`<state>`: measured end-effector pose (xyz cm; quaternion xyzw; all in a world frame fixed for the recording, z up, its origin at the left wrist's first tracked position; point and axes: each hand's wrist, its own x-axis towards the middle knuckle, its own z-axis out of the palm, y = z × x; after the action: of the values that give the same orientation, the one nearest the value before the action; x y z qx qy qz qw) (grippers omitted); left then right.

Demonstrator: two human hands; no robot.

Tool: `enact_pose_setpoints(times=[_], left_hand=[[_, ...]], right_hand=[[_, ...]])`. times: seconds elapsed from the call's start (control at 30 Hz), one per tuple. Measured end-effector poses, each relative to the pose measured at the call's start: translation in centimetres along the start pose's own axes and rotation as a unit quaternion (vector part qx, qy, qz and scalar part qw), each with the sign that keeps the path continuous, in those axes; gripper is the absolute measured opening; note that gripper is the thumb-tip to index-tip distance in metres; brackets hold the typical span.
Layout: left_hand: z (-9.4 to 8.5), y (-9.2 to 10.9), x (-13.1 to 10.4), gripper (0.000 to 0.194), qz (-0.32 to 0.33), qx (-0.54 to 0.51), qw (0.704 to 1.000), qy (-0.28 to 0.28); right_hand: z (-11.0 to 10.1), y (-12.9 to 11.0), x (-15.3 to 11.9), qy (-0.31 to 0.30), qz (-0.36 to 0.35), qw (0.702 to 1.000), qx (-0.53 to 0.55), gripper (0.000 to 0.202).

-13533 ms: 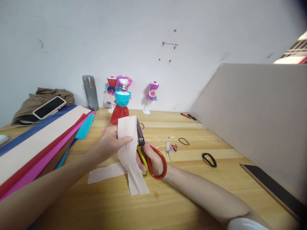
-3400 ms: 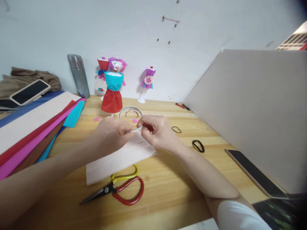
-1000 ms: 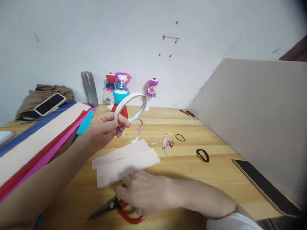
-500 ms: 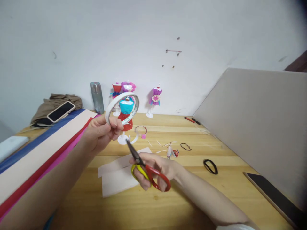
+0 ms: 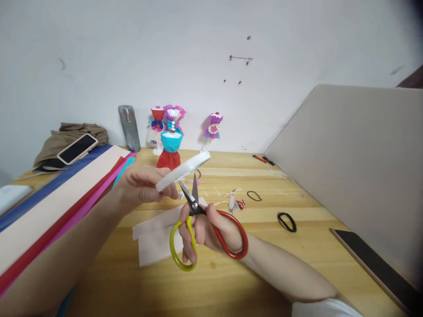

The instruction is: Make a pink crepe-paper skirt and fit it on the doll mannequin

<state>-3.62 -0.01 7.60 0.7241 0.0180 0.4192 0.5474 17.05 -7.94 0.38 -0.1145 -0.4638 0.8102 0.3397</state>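
A roll of white tape is pinched in my left hand, turned nearly edge-on. My right hand holds scissors with one yellow and one red handle loop, fingers through both. The blades are spread and point up, just below the tape roll; whether they touch it I cannot tell. Behind the roll stands a small dress form with a turquoise top and red skirt. Its base is hidden by my left hand and the roll. White paper sheets lie on the table beneath my hands.
Several dressed mini forms and a grey bottle stand by the wall. Coloured paper strips and a phone lie left. Scraps, black hair ties and a dark tablet lie right, by a grey panel.
The tape roll has tipped from showing its open ring to nearly edge-on. My right hand has turned the scissors upward and spread the blades beneath it. The view has shifted slightly.
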Motion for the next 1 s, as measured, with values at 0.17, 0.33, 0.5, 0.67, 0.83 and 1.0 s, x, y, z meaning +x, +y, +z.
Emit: enact_pose_setpoints(times=[0.17,0.33,0.5,0.67,0.83,1.0], left_hand=[[0.6,0.0,0.3,0.022,-0.059,0.020,0.996,-0.057],[0.4,-0.3,0.3,0.019,-0.051,0.023,0.995,-0.087],[-0.1,-0.3,0.1,0.021,-0.059,0.010,0.997,-0.055],[-0.3,0.8,0.4,0.022,0.001,-0.010,1.000,0.027],[-0.6,1.0,0.5,0.013,-0.001,-0.029,0.994,0.109],[-0.3,0.8,0.6,0.019,-0.034,-0.042,0.986,0.158]], right_hand=[[0.4,-0.5,-0.2,-0.015,0.049,0.998,0.036,0.061],[0.4,-0.4,-0.3,-0.019,0.051,0.993,0.107,0.057],[0.4,-0.5,-0.5,0.006,0.067,0.997,0.048,0.054],[1.0,0.4,-0.2,-0.007,0.090,0.864,-0.494,0.034],[2.4,2.1,-0.2,-0.075,0.110,0.661,-0.738,0.027],[3.2,2.1,-0.7,-0.085,0.136,0.594,-0.788,0.061]])
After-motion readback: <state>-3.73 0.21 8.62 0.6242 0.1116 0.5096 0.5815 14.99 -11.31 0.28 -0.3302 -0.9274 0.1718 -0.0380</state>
